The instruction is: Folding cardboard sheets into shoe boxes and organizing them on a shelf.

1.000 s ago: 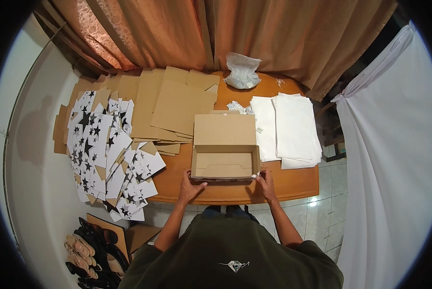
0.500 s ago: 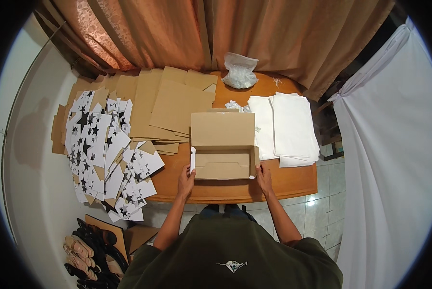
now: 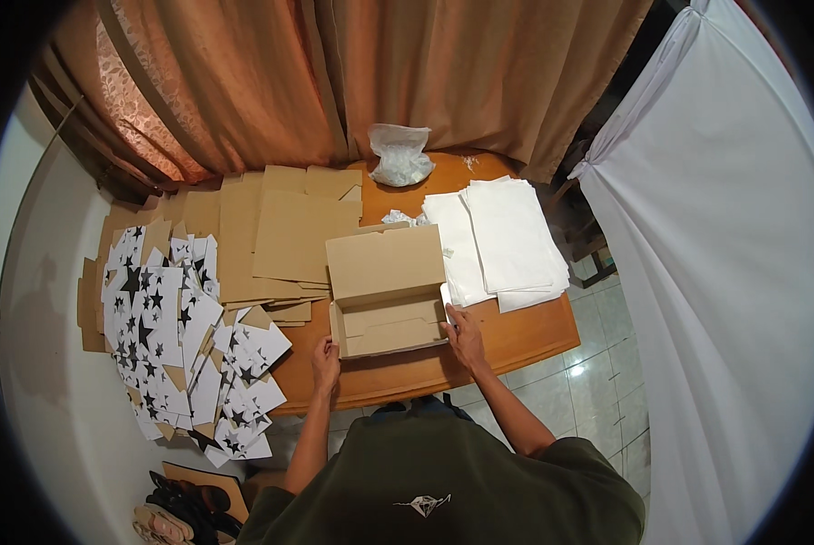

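From the head camera, looking down, an open cardboard box [image 3: 387, 313] sits near the front edge of a round-cornered wooden table [image 3: 516, 341], its lid flap standing up at the back and its shallow tray facing the person. The left hand [image 3: 326, 360] rests at the box's front left corner, fingers close together and laid against the cardboard wall; whether the thumb grips the edge cannot be told at this size. The right hand [image 3: 466, 336] is at the box's right side wall, fingers extended and pressed together along it, touching a small white flap at that corner. Both forearms come up from the lower edge, above a dark green shirt [image 3: 443, 481]. Behind the box and to its left lies a stack of flat brown cardboard blanks [image 3: 284, 227], overlapping one another. Further left, spilling over the table edge, is a spread of white sheets printed with black stars [image 3: 171, 327]. To the right of the box, just beside it, are piles of plain white sheets [image 3: 507, 236]. At the back of the table a crumpled clear plastic bag [image 3: 399, 154] lies against the tan curtain [image 3: 379, 73]. A white cloth [image 3: 725, 272] hangs on the right, and sandals [image 3: 175, 513] lie on the floor at lower left.
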Tool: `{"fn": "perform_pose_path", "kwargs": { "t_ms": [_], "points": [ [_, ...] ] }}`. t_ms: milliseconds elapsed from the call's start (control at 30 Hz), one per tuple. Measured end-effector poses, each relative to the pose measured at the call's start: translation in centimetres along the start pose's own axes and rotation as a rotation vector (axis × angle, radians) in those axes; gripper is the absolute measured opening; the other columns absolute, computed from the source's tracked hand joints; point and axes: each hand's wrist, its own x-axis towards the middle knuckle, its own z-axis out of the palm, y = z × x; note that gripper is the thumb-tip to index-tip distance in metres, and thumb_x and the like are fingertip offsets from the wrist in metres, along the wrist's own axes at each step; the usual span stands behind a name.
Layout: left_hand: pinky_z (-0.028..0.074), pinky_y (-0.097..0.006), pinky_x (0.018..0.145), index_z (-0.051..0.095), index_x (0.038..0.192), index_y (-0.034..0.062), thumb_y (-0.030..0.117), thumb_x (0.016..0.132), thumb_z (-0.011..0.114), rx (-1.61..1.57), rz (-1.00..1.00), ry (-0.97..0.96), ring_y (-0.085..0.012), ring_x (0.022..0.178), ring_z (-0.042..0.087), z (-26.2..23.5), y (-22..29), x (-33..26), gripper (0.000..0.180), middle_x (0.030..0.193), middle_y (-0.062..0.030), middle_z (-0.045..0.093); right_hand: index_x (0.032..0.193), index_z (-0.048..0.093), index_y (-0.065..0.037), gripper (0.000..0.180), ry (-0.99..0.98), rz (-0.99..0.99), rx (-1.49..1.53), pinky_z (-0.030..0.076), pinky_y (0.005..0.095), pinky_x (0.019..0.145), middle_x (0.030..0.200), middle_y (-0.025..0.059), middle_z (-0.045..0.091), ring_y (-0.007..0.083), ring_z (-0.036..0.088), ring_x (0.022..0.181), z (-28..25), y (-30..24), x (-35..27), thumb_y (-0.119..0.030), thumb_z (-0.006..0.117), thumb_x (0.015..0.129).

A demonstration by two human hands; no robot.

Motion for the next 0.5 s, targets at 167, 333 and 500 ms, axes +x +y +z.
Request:
{"fn": "perform_pose_path", "kwargs": {
  "t_ms": [167,333,500],
  "points": [
    [0.053,-0.033,0.080,0.061,0.135,0.0004,0.017,0.103,0.056,-0.053,0.497,0.172,-0.0225,0.099,0.065,1.0,1.1,-1.0,0.036,0.116,-0.0157,0.067,0.134,0.063,-0.004,0.037,0.034,0.019,-0.005,0.053,0.0392,0.084,0.116,0.0202,0.065,0.0335,0.065,0.100,0.8,0.0,0.3,-0.022,0.061,0.101],
    [0.050,-0.041,0.094,0.057,0.141,0.0049,0.020,0.106,0.051,0.419,0.458,-0.083,-0.0376,0.108,0.064,-0.2,2.2,-0.9,0.039,0.120,-0.0215,0.066,0.130,0.065,-0.003,0.033,0.070,-0.075,-0.012,0.054,0.0376,0.083,0.110,0.0211,0.068,0.0328,0.067,0.096,0.9,1.6,0.1,-0.019,0.059,0.102],
    [0.049,-0.043,0.097,0.058,0.140,0.0049,0.021,0.106,0.050,0.430,0.484,-0.026,-0.0412,0.110,0.062,-0.1,2.3,-1.0,0.039,0.120,-0.0234,0.066,0.131,0.066,-0.003,0.033,0.002,0.072,0.088,0.055,0.0366,0.081,0.112,0.0201,0.069,0.0304,0.069,0.090,1.0,1.8,0.3,-0.019,0.059,0.102]
  ]
}}
